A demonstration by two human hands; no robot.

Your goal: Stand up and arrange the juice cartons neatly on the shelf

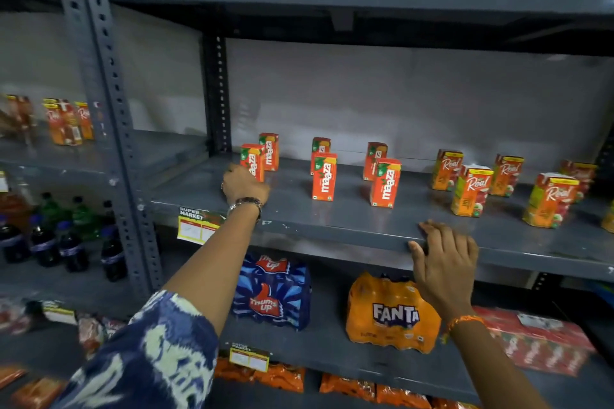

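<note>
Left hand (244, 184) reached onto the shelf (332, 226) near its left end, fingers closed around the front-left Maaza carton (253, 162); the grasp itself was partly hidden by the back of the hand. Right hand (443, 262) lay flat and released on the shelf's front edge, holding nothing, apparently for support.

Judgement on the step in hand: the gripped carton looks due to be squared up with the second Maaza carton (269, 151) just behind it. Best done by sliding it on its base rather than lifting, label kept facing the front edge, so the narrow box does not topple into its neighbour.

Cartons observed: all upright. Maaza cartons were red-orange, tall and narrow, in three loose front-and-back pairs: left end, a middle pair (324, 176), and another pair (385, 183) right of centre. Real cartons (471, 191) stood toward the right end, orange with green and white print, staggered and turned at slightly differing angles. Gaps between groups were uneven; spacing still needs work.
</note>
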